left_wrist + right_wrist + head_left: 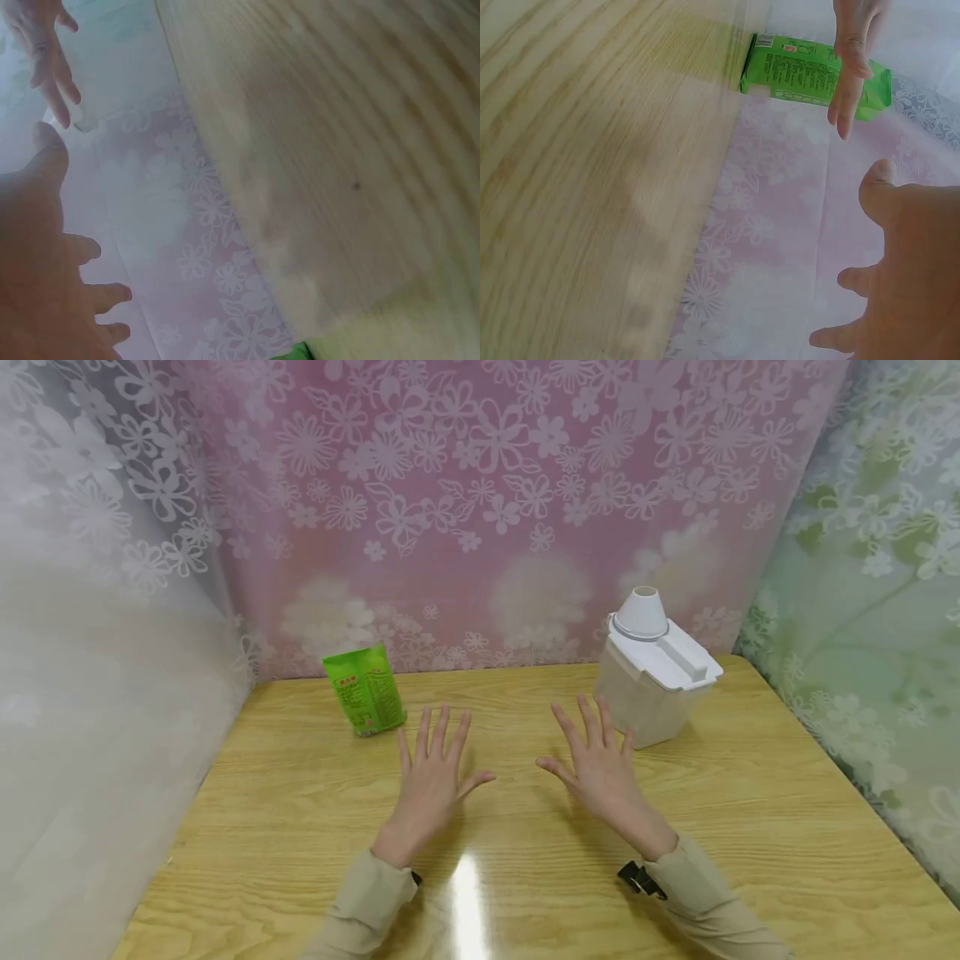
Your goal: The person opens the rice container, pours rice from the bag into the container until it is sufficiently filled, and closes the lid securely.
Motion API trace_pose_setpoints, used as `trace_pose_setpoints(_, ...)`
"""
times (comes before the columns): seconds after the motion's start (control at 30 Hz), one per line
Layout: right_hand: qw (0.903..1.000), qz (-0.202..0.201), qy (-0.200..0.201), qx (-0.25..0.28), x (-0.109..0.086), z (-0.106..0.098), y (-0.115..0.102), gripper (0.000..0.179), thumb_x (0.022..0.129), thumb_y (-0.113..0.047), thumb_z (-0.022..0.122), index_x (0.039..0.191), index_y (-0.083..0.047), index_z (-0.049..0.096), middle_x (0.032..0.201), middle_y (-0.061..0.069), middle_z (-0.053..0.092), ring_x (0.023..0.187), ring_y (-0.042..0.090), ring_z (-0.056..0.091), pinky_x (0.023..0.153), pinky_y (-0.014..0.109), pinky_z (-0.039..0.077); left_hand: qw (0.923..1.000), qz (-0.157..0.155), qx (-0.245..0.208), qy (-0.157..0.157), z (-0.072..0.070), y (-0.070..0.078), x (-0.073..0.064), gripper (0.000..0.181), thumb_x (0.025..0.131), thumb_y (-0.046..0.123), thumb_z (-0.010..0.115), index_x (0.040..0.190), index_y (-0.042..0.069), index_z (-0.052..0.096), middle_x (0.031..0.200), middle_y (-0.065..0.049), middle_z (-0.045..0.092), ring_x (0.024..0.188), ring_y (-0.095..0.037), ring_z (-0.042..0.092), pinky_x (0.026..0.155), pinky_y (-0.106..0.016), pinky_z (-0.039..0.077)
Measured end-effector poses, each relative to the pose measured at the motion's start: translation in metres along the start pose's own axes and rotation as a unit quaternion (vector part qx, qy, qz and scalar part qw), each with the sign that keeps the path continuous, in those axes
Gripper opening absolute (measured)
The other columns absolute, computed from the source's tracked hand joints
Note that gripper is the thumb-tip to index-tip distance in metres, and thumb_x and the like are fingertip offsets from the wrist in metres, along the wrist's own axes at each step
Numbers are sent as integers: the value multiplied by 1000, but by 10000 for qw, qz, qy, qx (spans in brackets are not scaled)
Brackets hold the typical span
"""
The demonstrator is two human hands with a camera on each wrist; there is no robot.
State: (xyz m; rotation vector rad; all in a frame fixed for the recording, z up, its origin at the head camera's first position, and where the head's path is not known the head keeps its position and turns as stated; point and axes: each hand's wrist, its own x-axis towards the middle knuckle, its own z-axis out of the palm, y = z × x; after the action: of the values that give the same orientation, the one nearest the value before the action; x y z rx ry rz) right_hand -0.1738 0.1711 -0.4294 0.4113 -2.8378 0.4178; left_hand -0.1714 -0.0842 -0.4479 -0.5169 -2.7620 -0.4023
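My left hand [432, 781] is held over the table with its fingers spread, palm down and holding nothing. Just beyond its fingertips, to the left, stands a green printed bag [366, 690], which also shows in the right wrist view as a green bag [802, 69] behind the left hand. My right hand [600, 770] has its fingers spread too, with nothing in it. Close behind its fingers is a clear plastic storage container [645, 693] with a white lid [671, 656]. On that lid sits a white cone-shaped cup [642, 613], narrow end up.
A wood-grain table [510, 827] lies under both hands. A pink floral curtain [480, 527] hangs along its back edge. Pale curtain [97, 693] closes the left side and a green floral curtain [862, 635] the right.
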Motion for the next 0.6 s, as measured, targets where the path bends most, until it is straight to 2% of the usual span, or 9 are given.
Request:
trace_pose_setpoints(0.1,9999,-20,67,90,1,-6,1,75,96,-46,66,158,-18,35,161,24,28,151,48,14,105,81,22,9999,104,-113,-7,-5,-1,4,83,95,57,60,159,12,33,163,-20,28,152,-42,20,115,-73,16)
trace_pose_setpoints(0.2,9991,-84,169,379,2,-13,2,61,98,-42,65,150,-13,50,150,23,47,143,48,35,106,73,32,9988,267,-410,-97,-12,-1,8,68,98,53,59,152,12,47,151,-16,50,141,-37,44,115,-68,26)
trace_pose_setpoints(0.27,9978,-143,297,569,3,-17,5,51,99,-39,65,141,-11,60,139,20,60,128,44,54,101,64,44,9973,436,-581,-128,-17,0,11,56,100,47,60,144,12,56,140,-12,61,130,-33,57,113,-62,34)
trace_pose_setpoints(0.33,9959,-205,479,741,4,-21,8,42,99,-36,65,132,-10,67,127,16,69,97,36,69,82,51,55,9957,644,-669,-38,-20,2,14,46,101,41,61,136,12,63,130,-8,68,116,-28,66,108,-55,44)
trace_pose_setpoints(0.4,9928,-292,755,877,5,-24,12,32,99,-31,68,124,-11,72,114,13,74,74,29,70,58,39,54,9938,815,-745,147,-23,6,19,37,101,34,63,130,12,68,122,-7,72,104,-25,70,99,-49,52)
trace_pose_setpoints(0.47,9882,-439,1103,973,7,-28,17,24,97,-25,71,117,-11,75,105,12,77,62,24,67,42,32,41,9917,919,-826,360,-26,10,25,30,101,30,66,124,12,71,115,-6,74,89,-22,72,85,-42,57)
trace_pose_setpoints(0.5,9851,-524,1273,1036,8,-30,19,21,96,-21,72,114,-11,76,101,11,77,60,23,67,41,29,38,9911,930,-854,434,-28,12,28,28,101,29,66,122,12,72,113,-5,74,85,-20,72,79,-39,58)
trace_pose_setpoints(0.6,9747,-771,1803,1075,13,-36,27,15,93,-14,74,107,-9,78,93,10,78,69,24,71,43,26,38,9905,871,-911,541,-36,19,38,24,102,29,63,120,15,73,109,-3,75,79,-15,71,63,-29,56)
